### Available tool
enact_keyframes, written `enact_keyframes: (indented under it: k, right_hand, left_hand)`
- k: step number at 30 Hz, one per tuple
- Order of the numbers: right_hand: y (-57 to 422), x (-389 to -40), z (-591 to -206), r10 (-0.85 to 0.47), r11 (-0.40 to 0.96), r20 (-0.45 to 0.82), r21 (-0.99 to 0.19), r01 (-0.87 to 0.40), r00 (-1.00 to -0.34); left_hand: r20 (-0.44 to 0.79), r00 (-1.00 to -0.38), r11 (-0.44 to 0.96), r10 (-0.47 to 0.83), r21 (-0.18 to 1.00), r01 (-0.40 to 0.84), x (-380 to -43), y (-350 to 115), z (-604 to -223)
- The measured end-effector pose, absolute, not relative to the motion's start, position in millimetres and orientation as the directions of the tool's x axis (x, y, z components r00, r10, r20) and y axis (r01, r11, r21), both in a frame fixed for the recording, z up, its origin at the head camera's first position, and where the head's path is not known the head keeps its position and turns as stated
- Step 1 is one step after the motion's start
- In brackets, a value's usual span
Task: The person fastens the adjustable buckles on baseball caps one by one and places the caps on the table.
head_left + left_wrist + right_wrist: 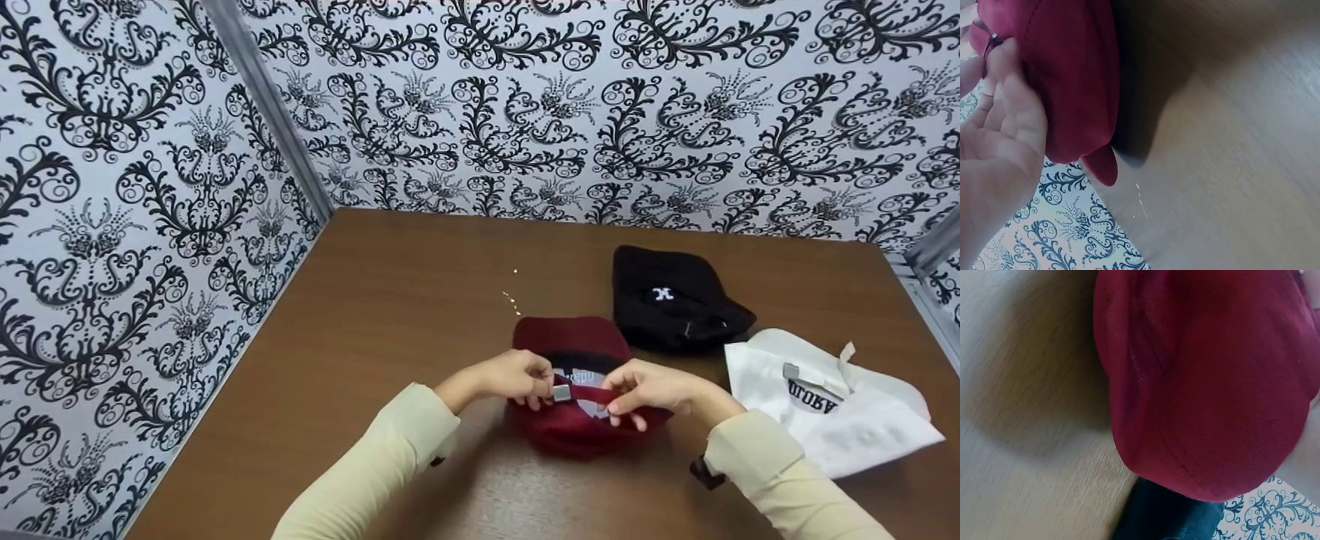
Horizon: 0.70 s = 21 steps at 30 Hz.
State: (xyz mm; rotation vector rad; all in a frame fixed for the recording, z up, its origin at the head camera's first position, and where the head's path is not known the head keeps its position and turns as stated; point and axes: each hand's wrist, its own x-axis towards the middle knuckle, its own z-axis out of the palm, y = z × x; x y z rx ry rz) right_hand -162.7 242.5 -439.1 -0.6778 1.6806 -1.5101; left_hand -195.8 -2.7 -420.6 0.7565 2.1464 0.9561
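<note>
A dark red cap [571,335] lies before me, its brim pointing away and its inside partly visible. My left hand [517,375] pinches the cap's back strap [589,393] beside a small metal buckle [562,392]. On the strap's other side, my right hand [651,388] grips it between thumb and fingers. The left wrist view shows the left hand [1008,118] at the buckle, against the cap's crown [1075,84]. In the right wrist view the crown [1224,394] hides most of the right hand.
A black cap [667,300] with a white emblem lies behind and to the right on the brown table [390,300]. Nearer on the right is a white cap [832,405] with dark lettering and a buckle strap. Patterned walls [480,112] border the table at the back and left.
</note>
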Motion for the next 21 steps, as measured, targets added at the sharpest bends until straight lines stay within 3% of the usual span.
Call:
enact_keyframes:
  k: [7, 10, 17, 21]
  right_hand:
    - [242, -162, -437, -0.774, 0.217, -0.254, -0.967, 0.134, -0.580]
    - [241, -161, -435, -0.747, 0.222, -0.248, -0.968, 0.121, -0.617]
    - [224, -160, -419, -0.598, 0.217, -0.037, -0.969, -0.118, -0.801]
    - [208, -160, -414, -0.562, 0.260, 0.021, -0.945, -0.200, -0.827]
  left_hand:
    - [-0.318, -0.627, 0.490, 0.711, 0.864, 0.118, -194, -2, -420]
    - [-0.301, -0.631, 0.461, 0.715, 0.881, 0.103, -194, -3, -420]
    - [-0.291, -0.638, 0.375, 0.713, 0.927, -0.004, -197, -2, -422]
    - [-0.295, -0.630, 0.341, 0.718, 0.939, -0.051, -197, 1, -424]
